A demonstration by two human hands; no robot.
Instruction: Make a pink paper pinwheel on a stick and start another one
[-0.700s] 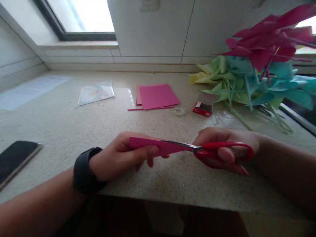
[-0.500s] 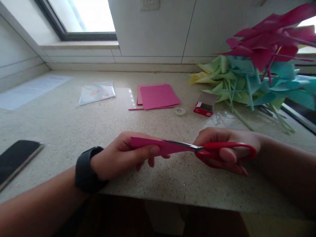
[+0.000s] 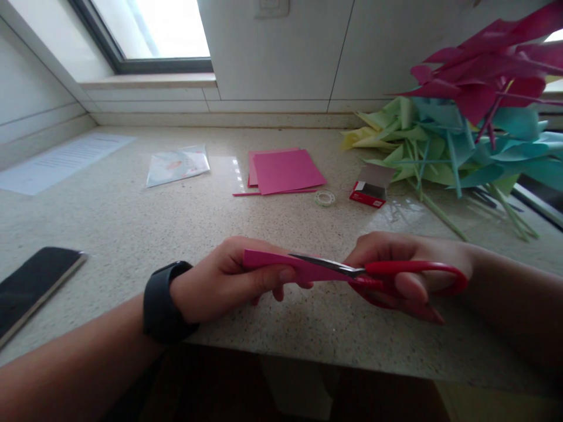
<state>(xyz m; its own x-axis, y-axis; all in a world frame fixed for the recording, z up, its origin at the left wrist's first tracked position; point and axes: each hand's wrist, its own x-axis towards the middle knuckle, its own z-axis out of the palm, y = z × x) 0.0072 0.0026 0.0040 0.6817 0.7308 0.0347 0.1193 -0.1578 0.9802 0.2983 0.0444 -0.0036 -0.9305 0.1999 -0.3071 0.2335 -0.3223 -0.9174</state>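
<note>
One pink paper strip [image 3: 310, 272], gripped by left hand [image 3: 229, 287], appeared part-cut; right hand [image 3: 411, 286] gripped red scissors [image 3: 387, 267]; stacked sheets [image 3: 290, 172] looked uncut

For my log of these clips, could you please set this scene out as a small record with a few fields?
Left hand: holds a pink paper piece, thumb on its near side
Right hand: holds red-handled scissors, blades along the paper
On left wrist: black watch
Behind the hands: stack of pink sheets, open red box
Far right: pink, blue and green papercraft with stems
Left edge: dark phone
</note>
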